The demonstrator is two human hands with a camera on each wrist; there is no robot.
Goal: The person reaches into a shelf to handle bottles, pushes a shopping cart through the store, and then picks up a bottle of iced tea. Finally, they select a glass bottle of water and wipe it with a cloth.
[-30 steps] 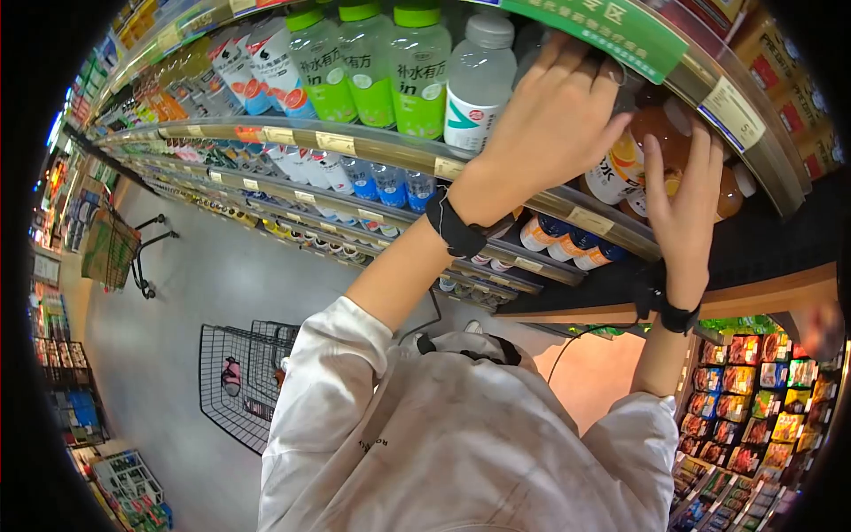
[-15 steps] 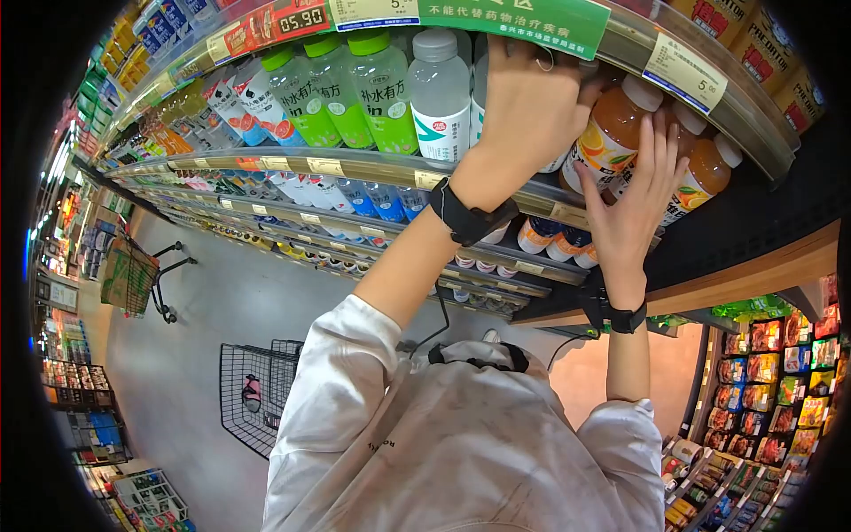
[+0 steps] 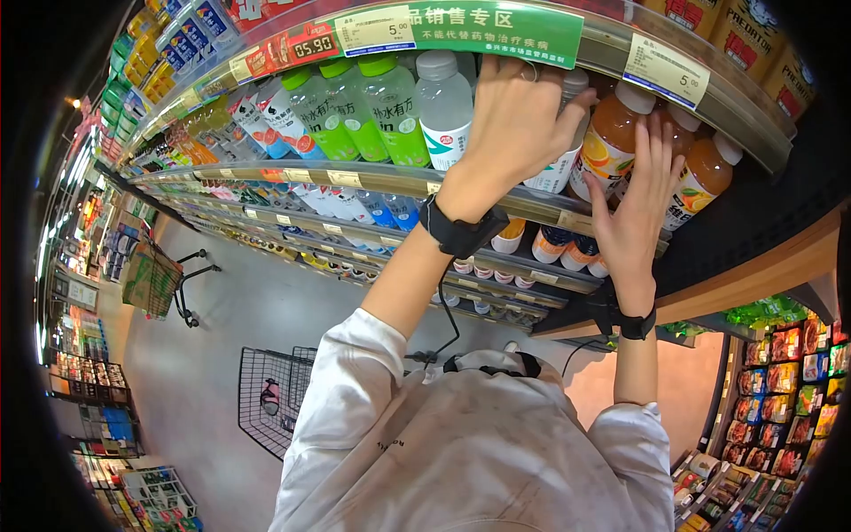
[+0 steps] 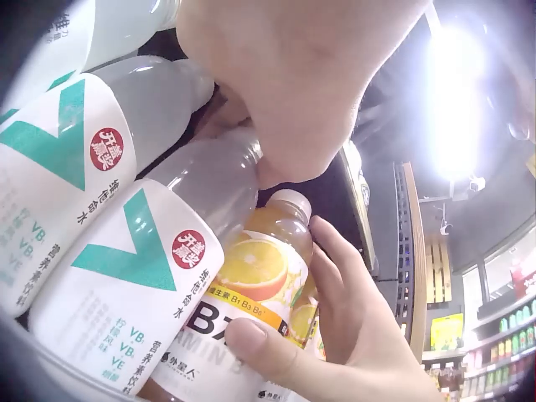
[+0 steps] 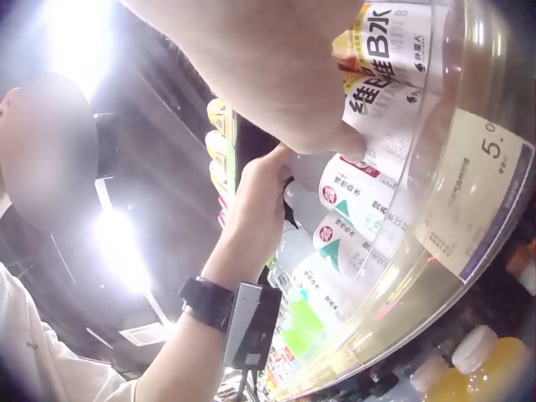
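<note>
In the head view my left hand (image 3: 523,120) reaches over clear drink bottles with white labels, its fingertips hidden behind the green sign. Its thumb sticks out to the right, close to the white-labelled bottle (image 3: 558,168). In the left wrist view, this hand's fingers go in behind the bottle necks; I cannot tell whether they grip one. My right hand (image 3: 634,213) lies against the orange drink bottle (image 3: 607,133) with its fingers stretched upward. In the left wrist view its thumb (image 4: 251,337) overlaps the label's front and its fingers (image 4: 331,243) lie along the far side.
Green-capped bottles (image 3: 390,111) stand to the left on the same shelf. Price tags (image 3: 665,71) and a green sign (image 3: 496,35) line the curved rail above. Lower shelves hold more bottles. A black wire trolley (image 3: 266,395) stands on the floor, and a second cart (image 3: 151,279) farther off.
The head view has shifted, showing more of the sign. My left thumb has swung out to the right, uncovering a clear bottle. My right hand has moved left, and more of the orange bottles shows.
</note>
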